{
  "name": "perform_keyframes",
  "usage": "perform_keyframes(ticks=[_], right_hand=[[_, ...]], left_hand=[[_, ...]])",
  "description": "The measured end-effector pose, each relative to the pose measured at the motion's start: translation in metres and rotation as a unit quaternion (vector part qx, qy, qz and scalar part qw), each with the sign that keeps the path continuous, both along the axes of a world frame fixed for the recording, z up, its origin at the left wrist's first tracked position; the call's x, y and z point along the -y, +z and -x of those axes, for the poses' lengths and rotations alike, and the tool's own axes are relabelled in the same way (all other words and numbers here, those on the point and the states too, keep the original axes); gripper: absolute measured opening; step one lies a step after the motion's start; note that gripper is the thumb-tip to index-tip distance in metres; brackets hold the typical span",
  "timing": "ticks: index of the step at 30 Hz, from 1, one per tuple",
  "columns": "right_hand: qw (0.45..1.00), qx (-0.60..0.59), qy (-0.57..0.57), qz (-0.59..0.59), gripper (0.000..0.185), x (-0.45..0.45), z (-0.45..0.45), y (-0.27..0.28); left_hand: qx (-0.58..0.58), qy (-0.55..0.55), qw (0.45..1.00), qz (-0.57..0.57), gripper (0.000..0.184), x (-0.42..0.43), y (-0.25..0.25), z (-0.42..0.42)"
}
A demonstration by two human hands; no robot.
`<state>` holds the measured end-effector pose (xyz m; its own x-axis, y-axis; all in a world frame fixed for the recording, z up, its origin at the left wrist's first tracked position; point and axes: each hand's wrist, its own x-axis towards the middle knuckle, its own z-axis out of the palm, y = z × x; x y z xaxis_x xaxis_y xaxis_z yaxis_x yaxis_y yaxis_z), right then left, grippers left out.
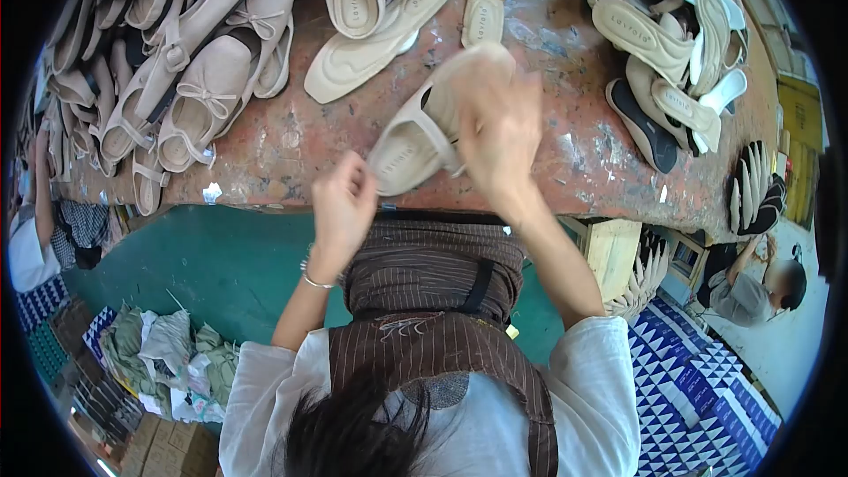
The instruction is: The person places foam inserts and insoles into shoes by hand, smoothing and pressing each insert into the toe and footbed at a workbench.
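Observation:
A beige flat shoe (411, 155) with a strap and a lettered insole lies at a slant near the table's front edge, its heel towards me. At that heel my left hand (343, 203) is closed, the fingertips pinched together against the rim. My right hand (499, 128) is over the shoe's right side and front part, smeared by motion. Its fingers are too blurred to show whether they grip anything. Just beyond the shoe lie a loose beige insole (380, 40) and another lettered insole (484, 13).
Beige shoes (208, 88) are heaped on the table's left. More insoles (645, 35) and shoes, one with a black sole (640, 128), pile up at the right. Cartons (163, 450) and bagged material (168, 349) stand below left. Another person (746, 291) is at far right.

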<state>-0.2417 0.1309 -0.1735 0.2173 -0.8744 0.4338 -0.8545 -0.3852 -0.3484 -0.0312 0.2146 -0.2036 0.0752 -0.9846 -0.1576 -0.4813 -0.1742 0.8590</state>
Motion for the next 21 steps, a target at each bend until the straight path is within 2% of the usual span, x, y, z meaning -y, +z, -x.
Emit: perform_keyframes(ticks=[1,3,4,5,6,7,8,9,10,13,14,16,19,20,21], right_hand=[[0.993,-0.065,-0.087,0.049,0.029,0.014,0.002,0.004],[0.988,0.021,-0.152,-0.033,0.028,0.022,0.006,0.026],[0.965,0.172,-0.121,-0.158,0.028,0.023,0.006,0.043],[0.902,0.316,-0.085,-0.28,0.028,0.018,0.007,0.052],[0.932,0.207,-0.035,-0.295,0.033,0.004,0.013,0.051],[0.949,0.194,0.011,-0.248,0.032,-0.018,0.014,0.044],[0.962,0.18,0.059,-0.199,0.032,-0.042,0.014,0.041],[0.98,0.07,0.066,-0.174,0.03,-0.064,0.008,0.05],[0.977,0.048,0.044,-0.205,0.031,-0.087,0.005,0.036],[0.985,-0.014,0.001,-0.171,0.044,-0.091,-0.006,0.011],[0.989,-0.047,-0.003,-0.141,0.048,-0.077,-0.009,0.001],[0.991,-0.095,-0.024,-0.088,0.051,-0.041,-0.017,-0.023],[0.942,-0.115,-0.017,-0.316,0.052,-0.013,-0.024,0.0],[0.985,-0.074,-0.019,-0.152,0.042,-0.025,-0.021,-0.013],[0.99,-0.089,-0.028,-0.102,0.037,-0.038,-0.021,-0.024]], left_hand=[[0.04,-0.034,0.999,-0.011,0.013,-0.009,0.013,0.016],[0.162,-0.083,0.982,0.058,0.017,-0.026,0.018,0.04],[0.177,-0.09,0.971,0.134,0.018,-0.028,0.017,0.05],[0.192,-0.095,0.955,0.206,0.019,-0.031,0.018,0.059],[0.201,-0.138,0.948,0.205,0.019,-0.035,0.021,0.067],[0.192,-0.171,0.948,0.188,0.03,-0.041,0.021,0.075],[0.23,-0.213,0.929,0.198,0.039,-0.04,0.019,0.08],[0.267,-0.253,0.907,0.207,0.049,-0.038,0.015,0.083],[0.257,-0.29,0.907,0.166,0.059,-0.04,0.003,0.085],[0.271,-0.289,0.907,0.142,0.062,-0.041,-0.01,0.09],[0.243,-0.299,0.915,0.118,0.057,-0.041,-0.009,0.088],[0.277,-0.306,0.901,0.135,0.056,-0.043,-0.017,0.087],[0.272,-0.293,0.905,0.144,0.052,-0.042,-0.016,0.089],[0.262,-0.287,0.909,0.149,0.052,-0.043,-0.017,0.088],[0.252,-0.28,0.913,0.157,0.051,-0.041,-0.018,0.089]])
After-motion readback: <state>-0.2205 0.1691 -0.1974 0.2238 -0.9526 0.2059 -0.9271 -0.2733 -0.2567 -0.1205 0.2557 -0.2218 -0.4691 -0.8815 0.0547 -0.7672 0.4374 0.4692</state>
